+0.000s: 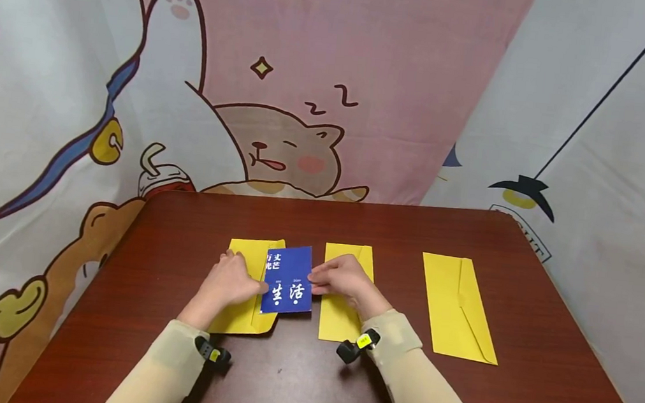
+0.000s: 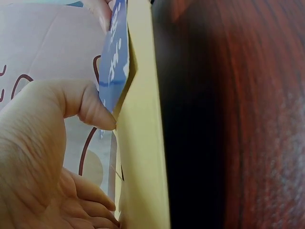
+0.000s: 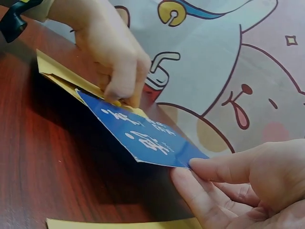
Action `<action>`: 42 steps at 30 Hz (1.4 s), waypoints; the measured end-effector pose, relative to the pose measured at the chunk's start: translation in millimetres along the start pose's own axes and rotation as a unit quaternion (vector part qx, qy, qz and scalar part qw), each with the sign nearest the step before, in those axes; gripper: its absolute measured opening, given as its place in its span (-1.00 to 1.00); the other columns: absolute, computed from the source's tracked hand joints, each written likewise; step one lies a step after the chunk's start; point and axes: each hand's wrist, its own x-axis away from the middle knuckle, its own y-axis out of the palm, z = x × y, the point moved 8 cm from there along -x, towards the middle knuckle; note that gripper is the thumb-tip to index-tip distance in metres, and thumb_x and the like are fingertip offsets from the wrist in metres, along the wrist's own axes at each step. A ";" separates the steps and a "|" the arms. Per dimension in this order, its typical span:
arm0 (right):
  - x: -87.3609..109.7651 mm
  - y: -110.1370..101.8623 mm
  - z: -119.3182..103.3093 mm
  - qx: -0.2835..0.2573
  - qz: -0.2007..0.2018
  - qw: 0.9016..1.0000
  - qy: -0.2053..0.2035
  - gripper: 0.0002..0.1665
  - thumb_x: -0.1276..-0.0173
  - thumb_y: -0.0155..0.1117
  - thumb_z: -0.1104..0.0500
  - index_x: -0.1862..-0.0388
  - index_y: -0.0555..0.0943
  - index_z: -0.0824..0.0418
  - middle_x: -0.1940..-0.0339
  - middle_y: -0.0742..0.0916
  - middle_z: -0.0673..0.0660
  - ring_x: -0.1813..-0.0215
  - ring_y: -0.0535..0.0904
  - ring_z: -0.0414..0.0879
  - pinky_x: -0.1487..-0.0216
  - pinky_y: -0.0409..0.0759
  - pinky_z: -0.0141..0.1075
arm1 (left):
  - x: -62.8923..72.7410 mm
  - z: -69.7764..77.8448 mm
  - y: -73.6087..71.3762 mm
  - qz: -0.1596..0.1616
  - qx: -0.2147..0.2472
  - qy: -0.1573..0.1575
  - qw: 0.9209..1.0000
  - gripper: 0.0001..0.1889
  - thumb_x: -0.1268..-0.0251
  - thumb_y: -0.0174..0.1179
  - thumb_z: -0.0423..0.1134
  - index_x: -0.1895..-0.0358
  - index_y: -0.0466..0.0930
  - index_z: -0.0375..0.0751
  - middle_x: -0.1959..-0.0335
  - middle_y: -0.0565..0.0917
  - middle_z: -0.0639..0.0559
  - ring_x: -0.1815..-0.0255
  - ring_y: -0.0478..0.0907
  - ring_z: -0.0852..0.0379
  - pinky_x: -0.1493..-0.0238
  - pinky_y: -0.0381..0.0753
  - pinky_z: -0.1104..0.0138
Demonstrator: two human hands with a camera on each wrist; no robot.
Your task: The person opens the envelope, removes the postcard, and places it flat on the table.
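Note:
A blue card (image 1: 293, 292) with white Chinese characters lies over the right part of the left yellow envelope (image 1: 237, 317). Its left end seems tucked into the envelope's opening, since the printing there is cut off. My right hand (image 1: 344, 279) pinches the card's right edge between thumb and fingers, as the right wrist view also shows. With my left hand (image 1: 229, 283) I hold the envelope, the thumb (image 2: 97, 112) at its opening beside the card and the other fingers (image 2: 93, 202) along its far part. The envelope stands tilted off the table in the right wrist view.
A second yellow envelope (image 1: 337, 324) lies partly under my right hand. Further right is a third yellow envelope (image 1: 452, 302). All are on a dark red-brown wooden table (image 1: 307, 379), with a cartoon-printed cloth (image 1: 370, 52) behind it.

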 end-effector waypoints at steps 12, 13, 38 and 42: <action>5.8 -21.5 -5.8 -0.032 0.014 0.999 0.000 -0.77 -0.33 0.46 0.47 0.05 0.74 0.56 0.21 0.80 0.35 0.29 0.83 0.07 0.17 0.79 -0.15 | 2.9 -0.5 -2.1 0.003 0.004 0.000 1.000 0.13 0.00 0.45 0.15 -0.46 0.25 -0.68 -0.52 0.21 -0.66 -0.31 0.45 -0.49 -0.36 0.44 -0.25; 6.4 -23.4 -5.9 -0.031 0.017 0.999 0.001 -0.76 -0.33 0.46 0.47 0.05 0.74 0.56 0.21 0.80 0.35 0.29 0.83 0.06 0.16 0.79 -0.15 | 3.0 -0.8 -2.2 0.002 0.005 0.000 1.000 0.13 -0.01 0.45 0.16 -0.47 0.24 -0.68 -0.52 0.21 -0.66 -0.33 0.44 -0.49 -0.38 0.43 -0.25; 11.4 -51.8 0.3 -0.038 0.035 0.999 -0.014 -0.77 -0.34 0.44 0.49 0.05 0.73 0.60 0.26 0.81 0.35 0.26 0.84 0.10 0.18 0.79 -0.14 | 3.9 -0.4 -1.7 0.002 0.001 0.011 1.000 0.17 -0.06 0.41 0.13 -0.52 0.13 -0.72 -0.54 0.13 -0.69 -0.52 0.20 -0.60 -0.48 0.26 -0.29; 9.6 -47.8 1.6 -0.043 0.031 0.999 -0.014 -0.77 -0.34 0.43 0.51 0.05 0.72 0.62 0.25 0.81 0.36 0.25 0.83 0.11 0.17 0.79 -0.13 | 4.2 -0.1 -2.2 0.004 0.002 0.014 1.000 0.16 -0.06 0.41 0.13 -0.51 0.14 -0.73 -0.54 0.14 -0.68 -0.50 0.23 -0.60 -0.47 0.28 -0.29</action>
